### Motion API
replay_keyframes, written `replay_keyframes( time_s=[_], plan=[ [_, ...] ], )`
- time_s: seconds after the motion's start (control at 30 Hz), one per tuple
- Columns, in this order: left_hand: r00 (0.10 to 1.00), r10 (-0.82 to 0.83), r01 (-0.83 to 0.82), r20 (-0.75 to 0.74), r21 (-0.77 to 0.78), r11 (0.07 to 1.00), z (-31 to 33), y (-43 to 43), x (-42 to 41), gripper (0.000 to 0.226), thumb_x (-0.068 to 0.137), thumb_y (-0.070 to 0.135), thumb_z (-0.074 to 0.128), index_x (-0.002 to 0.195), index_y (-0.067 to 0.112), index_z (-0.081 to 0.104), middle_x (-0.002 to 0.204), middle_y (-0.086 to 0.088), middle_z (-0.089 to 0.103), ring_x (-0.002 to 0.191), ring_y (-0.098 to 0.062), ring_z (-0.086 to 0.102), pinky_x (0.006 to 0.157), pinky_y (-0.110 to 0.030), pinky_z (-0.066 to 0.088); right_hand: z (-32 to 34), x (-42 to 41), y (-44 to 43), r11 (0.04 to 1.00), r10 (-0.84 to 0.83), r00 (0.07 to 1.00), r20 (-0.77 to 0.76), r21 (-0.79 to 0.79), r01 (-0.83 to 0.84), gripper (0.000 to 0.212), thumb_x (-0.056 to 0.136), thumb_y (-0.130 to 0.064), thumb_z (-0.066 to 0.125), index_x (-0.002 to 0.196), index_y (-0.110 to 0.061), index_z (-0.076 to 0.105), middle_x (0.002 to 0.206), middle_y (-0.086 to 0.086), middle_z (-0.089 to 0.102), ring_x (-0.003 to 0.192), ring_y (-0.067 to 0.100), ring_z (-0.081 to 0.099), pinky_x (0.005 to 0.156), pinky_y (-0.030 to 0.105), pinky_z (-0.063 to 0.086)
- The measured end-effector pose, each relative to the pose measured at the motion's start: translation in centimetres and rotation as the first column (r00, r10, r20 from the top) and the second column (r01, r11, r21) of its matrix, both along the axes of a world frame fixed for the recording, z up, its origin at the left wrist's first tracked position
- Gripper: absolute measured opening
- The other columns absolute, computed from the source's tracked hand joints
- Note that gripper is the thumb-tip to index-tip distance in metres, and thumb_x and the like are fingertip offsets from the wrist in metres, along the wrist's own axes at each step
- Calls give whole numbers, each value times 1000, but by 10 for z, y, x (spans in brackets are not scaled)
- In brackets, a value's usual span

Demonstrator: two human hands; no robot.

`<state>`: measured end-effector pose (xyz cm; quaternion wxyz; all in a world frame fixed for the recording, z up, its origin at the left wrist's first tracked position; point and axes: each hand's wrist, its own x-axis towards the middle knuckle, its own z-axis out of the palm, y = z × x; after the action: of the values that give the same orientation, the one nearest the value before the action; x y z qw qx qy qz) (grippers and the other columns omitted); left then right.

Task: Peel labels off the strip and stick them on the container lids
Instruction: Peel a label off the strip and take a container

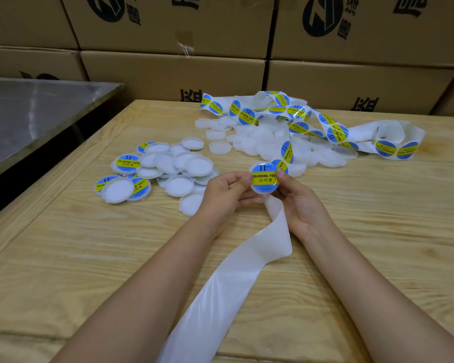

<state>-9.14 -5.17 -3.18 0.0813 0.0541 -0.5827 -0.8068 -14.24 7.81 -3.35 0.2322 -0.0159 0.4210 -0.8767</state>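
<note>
Both hands hold one white round lid (264, 189) over the wooden table (76, 258). A blue and yellow "SOLDERING PASTE" label (264, 176) lies on the lid's top. My left hand (227, 193) grips the lid's left side, thumb on the label's edge. My right hand (300, 203) pinches the right side, thumb on the label. The label strip (309, 121) snakes from the back of the table to my hands. Its empty white backing (236, 268) trails from under my hands toward the near edge.
A pile of white lids (173, 166), a few with labels, lies left of my hands. A second heap of bare lids (262, 142) sits under the coiled strip. Stacked cardboard boxes (173, 72) wall the back. A grey metal surface (29, 119) stands to the left.
</note>
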Motion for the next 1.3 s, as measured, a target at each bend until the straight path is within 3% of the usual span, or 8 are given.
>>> replay_keyframes(
  time_s=[0.27,0.43,0.53,0.77,0.9,1.07,1.2,1.3],
  plan=[
    [1000,27,-27,1,26,999,0,2,0,17,95,13,52,87,7,65,74,-5,73,70,-16,71,60,-20,55,-3,-1,-4,995,-94,995,-27,37,95,21,84,-10,60,99,4,62,90,16,68,76,21,67,77,30,55],
    [999,49,-49,10,31,998,0,2,-1,17,94,12,54,84,7,66,71,-5,73,66,-16,71,58,-19,55,-5,4,-8,961,-203,973,-109,168,220,8,80,-8,68,72,-6,67,92,24,59,88,31,51,86,43,44],
    [999,52,-52,13,28,998,-2,0,-1,17,94,14,55,84,7,68,75,-7,74,69,-17,71,59,-19,55,-5,5,-7,913,-242,929,-279,259,315,24,77,-9,72,56,-19,69,79,14,62,81,26,56,81,41,48],
    [998,56,-57,34,34,998,-1,-2,-1,16,93,14,57,87,4,68,77,-11,73,70,-20,72,60,-21,55,-9,8,-6,715,-220,724,-653,397,575,14,80,-12,72,72,-23,67,72,-5,68,71,8,63,70,21,50],
    [998,53,-55,36,41,998,0,-1,0,16,93,13,57,87,3,67,77,-11,73,69,-20,71,60,-21,56,-9,13,-11,680,-248,664,-706,361,638,15,80,-13,71,78,-26,65,73,-7,66,71,7,62,72,23,48],
    [998,51,-52,22,43,998,0,-1,1,16,93,12,56,87,2,67,76,-11,73,68,-20,71,61,-22,56,-8,10,-8,728,-235,723,-650,375,574,53,81,-12,71,126,-33,52,78,-4,63,72,5,61,73,18,49],
    [999,37,-37,10,10,999,-1,0,2,15,93,11,56,86,3,66,74,-9,73,68,-20,71,59,-22,56,-9,10,-9,687,-238,718,-655,409,601,4,84,-17,69,83,-21,68,77,-7,69,73,6,63,72,22,47],
    [1000,24,-24,9,-53,998,-2,2,3,15,92,11,56,85,5,67,74,-10,73,68,-20,71,59,-23,56,-11,8,-9,650,-294,692,-659,393,650,20,83,-24,70,66,-24,59,65,-11,63,63,1,58,64,19,46]
  ],
)
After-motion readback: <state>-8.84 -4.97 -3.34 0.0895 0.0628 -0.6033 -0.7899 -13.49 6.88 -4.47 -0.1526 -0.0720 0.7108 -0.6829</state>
